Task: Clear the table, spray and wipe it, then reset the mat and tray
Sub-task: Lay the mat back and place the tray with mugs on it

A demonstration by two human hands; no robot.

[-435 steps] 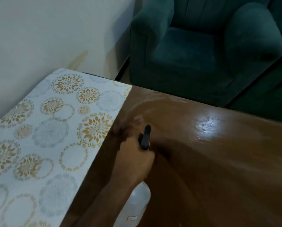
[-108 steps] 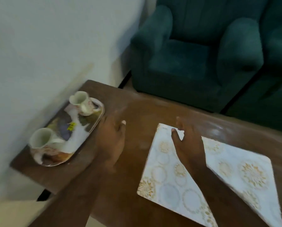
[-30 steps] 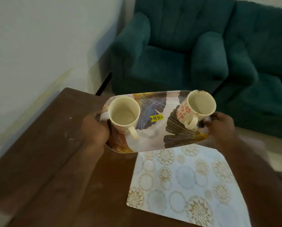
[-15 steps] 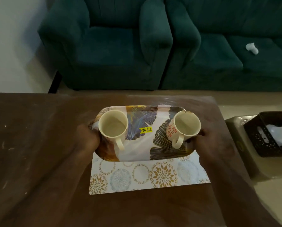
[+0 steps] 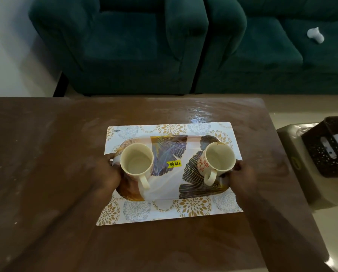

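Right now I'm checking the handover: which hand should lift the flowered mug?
Right. The right hand grips the tray end beside the flowered mug; the left hand holds the far end.

Single head-worn view, steeply downward and forward over the near table [image 5: 46, 173].

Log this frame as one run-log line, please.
phase: reset | tray over mat, two mugs aboard | left hand and right hand grip tray ends | table streaked | next: likely release
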